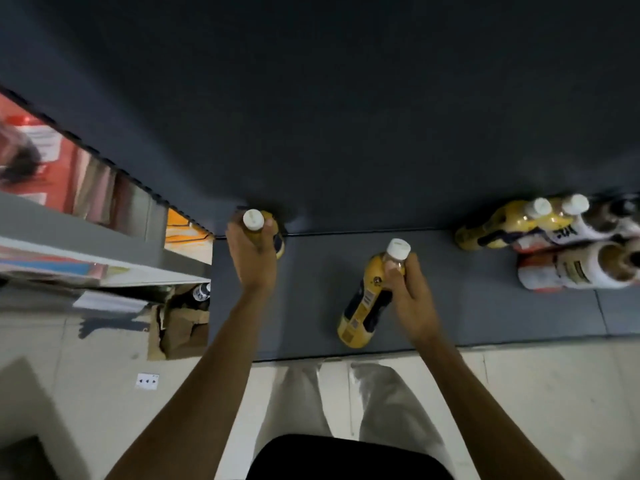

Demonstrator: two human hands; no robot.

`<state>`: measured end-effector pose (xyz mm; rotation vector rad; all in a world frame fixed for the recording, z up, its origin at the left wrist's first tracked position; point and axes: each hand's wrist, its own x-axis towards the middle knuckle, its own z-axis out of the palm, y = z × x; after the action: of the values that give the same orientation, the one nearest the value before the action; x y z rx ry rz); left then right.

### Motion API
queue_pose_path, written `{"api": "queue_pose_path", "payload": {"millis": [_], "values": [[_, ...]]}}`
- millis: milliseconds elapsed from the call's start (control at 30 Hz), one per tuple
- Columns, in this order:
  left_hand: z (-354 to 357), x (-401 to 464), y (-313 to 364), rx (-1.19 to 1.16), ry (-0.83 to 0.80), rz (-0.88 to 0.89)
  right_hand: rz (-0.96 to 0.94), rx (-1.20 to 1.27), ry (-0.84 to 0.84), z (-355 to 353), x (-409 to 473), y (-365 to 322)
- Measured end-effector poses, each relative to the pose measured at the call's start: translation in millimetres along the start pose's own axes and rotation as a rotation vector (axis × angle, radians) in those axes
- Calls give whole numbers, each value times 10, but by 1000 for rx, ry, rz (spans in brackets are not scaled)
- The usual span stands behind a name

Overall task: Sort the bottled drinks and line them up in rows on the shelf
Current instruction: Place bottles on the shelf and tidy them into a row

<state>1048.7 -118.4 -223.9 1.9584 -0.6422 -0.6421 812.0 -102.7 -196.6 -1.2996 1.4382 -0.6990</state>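
Note:
My left hand point(252, 253) grips a yellow bottle point(275, 233) by its neck just under the white cap, at the back left corner of the dark grey shelf point(298, 306). Most of that bottle is hidden behind my hand. My right hand point(410, 299) holds a second yellow bottle point(363, 303) by the neck, near the middle of the shelf toward its front edge. A group of yellow bottles point(498, 226) and white-labelled bottles point(571, 268) stands at the shelf's right end.
The shelf's dark back panel point(346, 116) rises behind the bottles. A torn cardboard box point(180, 323) with a dark bottle point(202, 292) in it sits on the pale floor at left, under another shelf unit point(86, 251). My legs stand at the shelf's front edge.

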Motion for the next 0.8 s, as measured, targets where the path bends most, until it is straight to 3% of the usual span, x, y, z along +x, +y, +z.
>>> {"api": "queue_pose_path", "payload": {"millis": [167, 300, 600, 800], "values": [[-107, -96, 64, 147, -76, 103, 21, 43, 63, -11, -280, -40], [-89, -400, 179, 156, -194, 152, 6, 168, 217, -210, -431, -126], [243, -1448, 653, 136, -385, 238, -143, 79, 464, -1150, -990, -48], [550, -1999, 993, 101, -465, 384, -229, 82, 484, -1873, -1180, 147]]}}
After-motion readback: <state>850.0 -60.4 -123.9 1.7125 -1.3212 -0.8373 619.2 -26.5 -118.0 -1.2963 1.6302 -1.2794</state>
